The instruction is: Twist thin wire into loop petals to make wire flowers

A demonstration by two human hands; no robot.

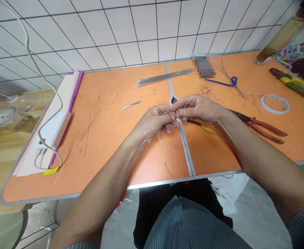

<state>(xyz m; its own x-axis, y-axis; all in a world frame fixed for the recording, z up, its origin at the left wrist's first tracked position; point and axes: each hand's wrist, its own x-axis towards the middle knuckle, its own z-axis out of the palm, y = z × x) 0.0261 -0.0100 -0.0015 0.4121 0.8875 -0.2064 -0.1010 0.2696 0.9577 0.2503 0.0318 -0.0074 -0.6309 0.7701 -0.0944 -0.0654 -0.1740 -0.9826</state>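
Note:
My left hand and my right hand meet above the orange table, fingertips pinching a small loop of thin silvery wire. Its loose end curves down below my hands. The fingers hide most of the loop. Under my right hand lies a yellow-handled tool, mostly covered, and red-handled pliers rest just beyond my right wrist. A coil of thin wire and a small bunch of straight wires lie to the left of my hands.
A bundle of straight wires, blue cord, a copper wire flower, a tape roll, a yellow-black tool and a glass jar lie ahead. A white power strip sits left.

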